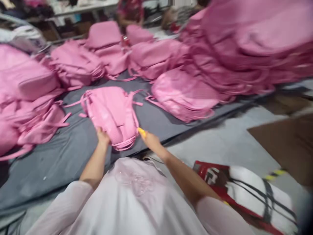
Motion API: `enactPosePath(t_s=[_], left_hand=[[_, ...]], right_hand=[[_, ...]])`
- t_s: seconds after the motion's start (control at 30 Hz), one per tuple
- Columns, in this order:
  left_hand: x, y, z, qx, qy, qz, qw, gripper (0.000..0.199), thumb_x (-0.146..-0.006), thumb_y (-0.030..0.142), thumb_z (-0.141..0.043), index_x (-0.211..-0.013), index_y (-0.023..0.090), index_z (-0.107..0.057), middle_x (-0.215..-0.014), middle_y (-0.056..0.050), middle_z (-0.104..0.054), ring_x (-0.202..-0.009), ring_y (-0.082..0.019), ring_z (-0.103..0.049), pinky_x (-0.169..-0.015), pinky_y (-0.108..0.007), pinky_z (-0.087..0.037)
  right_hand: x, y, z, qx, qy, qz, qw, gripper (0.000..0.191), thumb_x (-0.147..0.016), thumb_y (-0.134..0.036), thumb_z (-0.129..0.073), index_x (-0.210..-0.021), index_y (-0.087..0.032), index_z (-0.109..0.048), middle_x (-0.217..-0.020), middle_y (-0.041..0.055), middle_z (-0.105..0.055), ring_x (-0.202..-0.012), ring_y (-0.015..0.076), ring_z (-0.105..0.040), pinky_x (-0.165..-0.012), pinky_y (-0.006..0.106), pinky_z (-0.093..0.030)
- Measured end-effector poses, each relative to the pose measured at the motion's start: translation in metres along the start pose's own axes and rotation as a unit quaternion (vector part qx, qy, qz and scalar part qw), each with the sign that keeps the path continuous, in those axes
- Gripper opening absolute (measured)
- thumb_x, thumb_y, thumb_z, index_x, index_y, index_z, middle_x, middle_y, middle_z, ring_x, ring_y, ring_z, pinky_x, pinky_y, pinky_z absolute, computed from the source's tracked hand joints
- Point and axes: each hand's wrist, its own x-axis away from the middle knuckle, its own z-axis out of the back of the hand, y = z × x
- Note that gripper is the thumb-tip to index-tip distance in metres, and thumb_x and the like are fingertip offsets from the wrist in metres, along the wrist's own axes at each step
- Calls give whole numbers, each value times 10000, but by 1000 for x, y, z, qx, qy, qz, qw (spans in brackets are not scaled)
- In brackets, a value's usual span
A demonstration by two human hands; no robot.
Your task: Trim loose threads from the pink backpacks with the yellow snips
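A pink backpack [113, 114] lies on the dark grey table cover [80, 143] in front of me, its straps spread to both sides. My left hand [103, 137] grips the backpack's lower left edge, fingers partly hidden by it. At the lower right edge of the bag is my right hand [149, 139], closed around a small yellow tool [141, 132] whose tip touches the bag's side. The picture is somewhat blurred, so the tool's exact kind cannot be made out.
Pink backpacks are heaped at the left [31, 81], along the back [107, 49] and high at the right [244, 42]. A single pile [183, 93] lies nearer on the right. Beyond the table sits a person [130, 11]. A red and white bundle [251, 192] and cardboard [286, 140] lie on the floor.
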Motion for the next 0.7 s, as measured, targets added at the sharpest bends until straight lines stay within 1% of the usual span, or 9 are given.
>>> enactPosePath(t_s=[0.1, 0.2, 0.3, 0.4, 0.5, 0.57, 0.6, 0.63, 0.7], left_hand=[[-14, -11, 37, 154, 71, -12, 986, 661, -1008, 617, -201, -1351, 183, -561, -1233, -115, -698, -1252, -220, -606, -1045, -385, -507], [-26, -21, 38, 218, 30, 28, 975, 717, -962, 681, -292, -1311, 132, -593, -1138, -146, -728, -1216, -282, -630, -1063, -462, -493], [-25, -18, 35, 219, 0, 64, 974, 759, -941, 714, -275, -1248, 111, -620, -1085, -174, -729, -1179, -303, -645, -1054, -491, -493], [-7, -5, 42, 117, -1, 99, 988, 736, -953, 686, -243, -1199, 108, -626, -1098, -198, -711, -1165, -310, -650, -1032, -508, -501], [32, -1, 48, -156, 53, 49, 985, 611, -950, 603, -404, -1253, 108, -596, -1221, -225, -663, -1240, -328, -604, -1047, -538, -476], [58, -12, 45, -323, 67, -63, 942, 585, -894, 495, -588, -1366, 152, -540, -1433, -209, -541, -1402, -329, -455, -1143, -542, -377], [67, -20, 42, -404, 39, -128, 905, 617, -867, 416, -644, -1422, 184, -505, -1536, -184, -443, -1476, -324, -346, -1193, -540, -300], [72, -31, 37, -488, -9, -184, 853, 667, -841, 325, -673, -1466, 210, -472, -1609, -157, -341, -1525, -322, -239, -1228, -540, -219], [69, -53, 24, -655, -110, -250, 705, 748, -800, 159, -657, -1513, 207, -435, -1657, -157, -224, -1551, -345, -132, -1245, -558, -125]], right_hand=[[13, 22, -19, -8, -20, -39, 999, 401, -1061, -431, -320, -1240, -160, -554, -991, 125, -746, -933, 248, -726, -672, 278, -439], [53, 34, -31, 11, -60, -26, 998, 326, -1053, -376, -343, -1186, -179, -566, -931, 95, -753, -866, 237, -729, -614, 271, -373], [73, 19, -41, 31, -97, 14, 995, 273, -1039, -355, -391, -1173, -189, -563, -912, 77, -754, -847, 227, -728, -586, 268, -337], [64, 1, -47, 60, -106, 42, 992, 278, -1036, -367, -411, -1191, -180, -548, -936, 89, -750, -861, 233, -729, -599, 269, -357], [50, -10, -48, 63, -125, 34, 990, 303, -1040, -400, -392, -1175, -187, -559, -947, 99, -749, -887, 245, -732, -641, 274, -405], [44, -14, -50, 51, -140, 26, 988, 320, -1030, -420, -405, -1184, -193, -572, -978, 103, -749, -916, 246, -730, -677, 275, -436], [42, -15, -51, 43, -147, 29, 988, 330, -1024, -426, -417, -1194, -195, -579, -993, 105, -749, -929, 247, -729, -695, 277, -450], [41, -16, -52, 36, -150, 35, 987, 339, -1020, -430, -422, -1200, -196, -589, -1004, 105, -750, -936, 250, -728, -710, 282, -461], [38, -13, -57, 23, -140, 40, 989, 359, -1023, -435, -408, -1195, -194, -610, -1013, 109, -751, -944, 257, -729, -729, 295, -478]])
